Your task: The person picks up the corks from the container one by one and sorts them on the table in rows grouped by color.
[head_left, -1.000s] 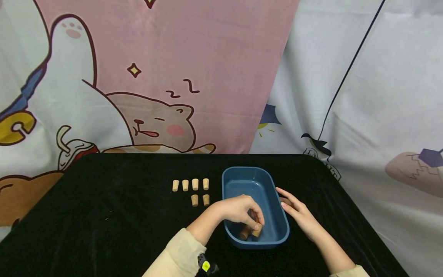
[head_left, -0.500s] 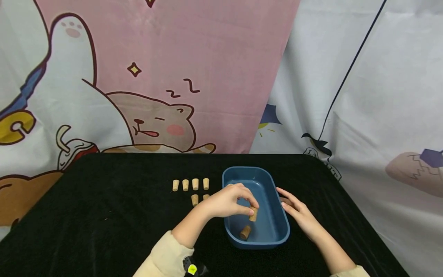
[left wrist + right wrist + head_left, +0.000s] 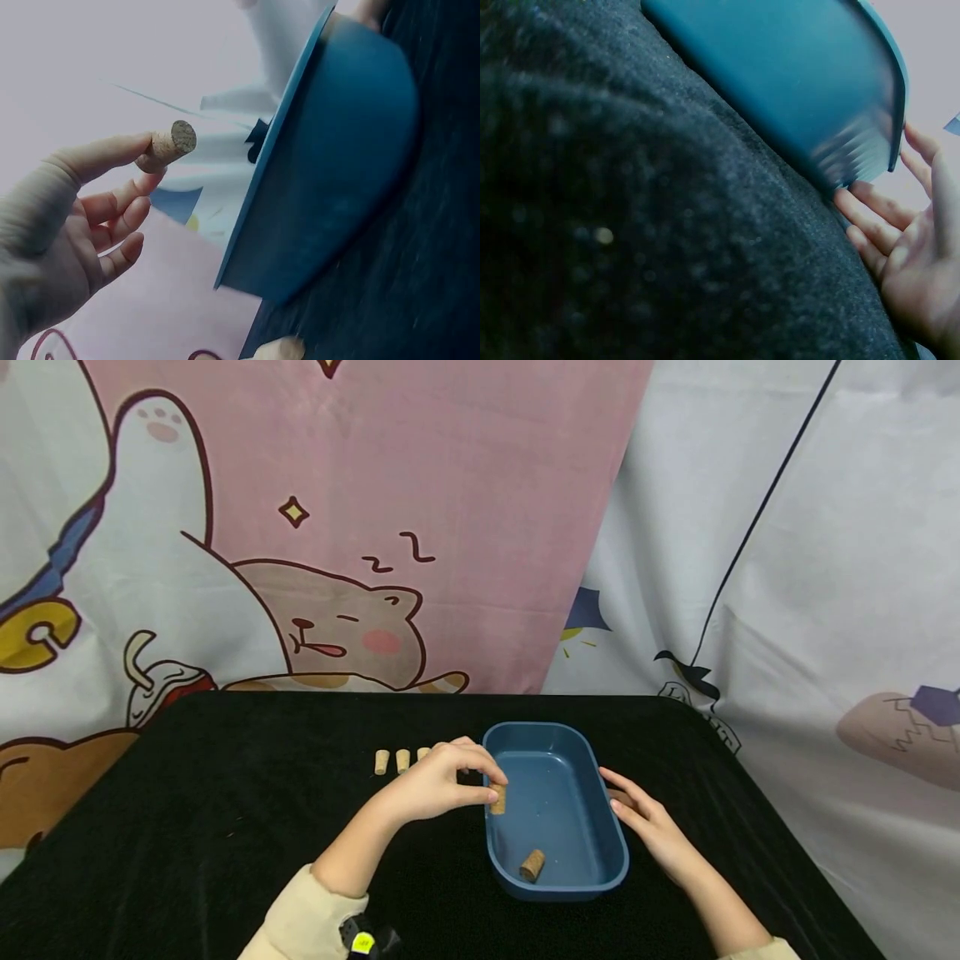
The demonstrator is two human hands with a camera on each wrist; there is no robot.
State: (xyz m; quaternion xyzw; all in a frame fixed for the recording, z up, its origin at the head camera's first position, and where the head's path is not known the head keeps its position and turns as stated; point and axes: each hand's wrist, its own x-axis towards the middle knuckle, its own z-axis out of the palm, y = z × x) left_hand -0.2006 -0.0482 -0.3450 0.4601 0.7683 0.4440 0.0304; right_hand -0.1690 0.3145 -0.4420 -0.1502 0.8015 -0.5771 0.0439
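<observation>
Between thumb and fingertips my left hand (image 3: 437, 783) pinches a cork stopper (image 3: 498, 799), held over the left rim of a blue basin (image 3: 558, 810). In the left wrist view that cork (image 3: 169, 146) shows its speckled round end, and the basin (image 3: 330, 150) stands beside it, apart from the hand (image 3: 75, 217). One more cork (image 3: 532, 865) lies in the basin's near end. My right hand (image 3: 651, 822) rests against the basin's right side with its fingers extended; the right wrist view shows those fingers (image 3: 874, 217) touching the outer wall.
Left of the basin, several corks stand on the black cloth (image 3: 187, 827); two visible ones are a cork (image 3: 382, 762) and its neighbour (image 3: 402, 761). My left hand and forearm hide the others. A printed curtain (image 3: 480, 527) hangs behind the table.
My left hand has lifted a cork from the basin's near end and carried it up and left to the left rim. The right hand has stayed at the basin's side.
</observation>
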